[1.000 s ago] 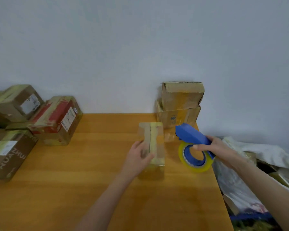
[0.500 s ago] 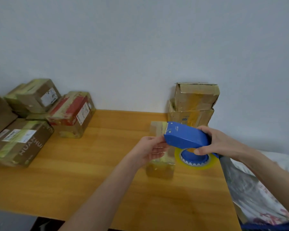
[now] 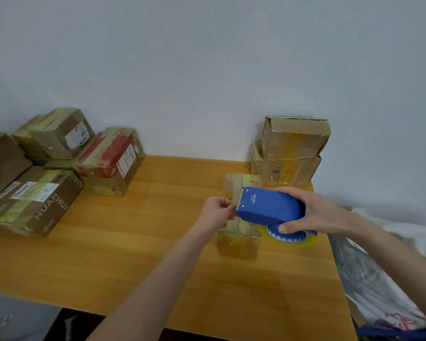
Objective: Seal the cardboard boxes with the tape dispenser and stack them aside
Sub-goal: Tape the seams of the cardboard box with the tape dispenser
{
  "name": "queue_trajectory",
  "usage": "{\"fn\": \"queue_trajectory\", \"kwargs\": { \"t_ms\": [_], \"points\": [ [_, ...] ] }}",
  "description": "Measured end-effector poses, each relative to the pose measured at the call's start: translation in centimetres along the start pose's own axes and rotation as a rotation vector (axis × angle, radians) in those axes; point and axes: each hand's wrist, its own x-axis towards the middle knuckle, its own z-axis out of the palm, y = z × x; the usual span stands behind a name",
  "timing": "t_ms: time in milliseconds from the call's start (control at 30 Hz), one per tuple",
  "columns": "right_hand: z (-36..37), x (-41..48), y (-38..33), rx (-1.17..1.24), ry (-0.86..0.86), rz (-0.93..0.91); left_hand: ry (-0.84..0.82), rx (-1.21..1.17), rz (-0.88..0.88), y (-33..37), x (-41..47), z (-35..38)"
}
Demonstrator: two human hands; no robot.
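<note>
Pinching tape (image 3: 237,199) over the small box (image 3: 239,239), the left hand (image 3: 217,211) readies a seal; right hand (image 3: 315,212) grips dispenser (image 3: 268,205). Two boxes (image 3: 290,153) sit stacked behind.

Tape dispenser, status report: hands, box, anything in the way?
Right hand grips tape dispenser. Left hand pinches tape end at its blade. Small box below, on table. Nothing blocking.

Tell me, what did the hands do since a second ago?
The right hand, gripping the blue tape dispenser, swung it left, over the small box. The left hand lifted off that box and now pinches the tape end at the dispenser's front. The box, the stacked boxes by the wall and the pile at the left stayed put.
</note>
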Motion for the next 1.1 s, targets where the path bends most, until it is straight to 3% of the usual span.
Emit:
{"fn": "queue_trajectory", "kwargs": {
  "t_ms": [167,267,467,1100],
  "points": [
    [0.2,-0.2,-0.8,-0.199,-0.016,-0.04,0.019,0.12,0.058,-0.2,0.1,-0.7],
    [0.4,-0.7,-0.5,-0.193,-0.037,-0.051,0.004,0.119,0.054,-0.8,-0.2,-1.5],
    [-1.5,-3.5,2.4,-0.204,-0.026,0.029,0.129,0.203,0.038,-3.0,-0.3,-7.0],
    [1.6,-2.0,8.6,-0.196,-0.143,0.231,0.106,0.411,-0.038,-7.8,2.5,-3.9]
  ]
}}
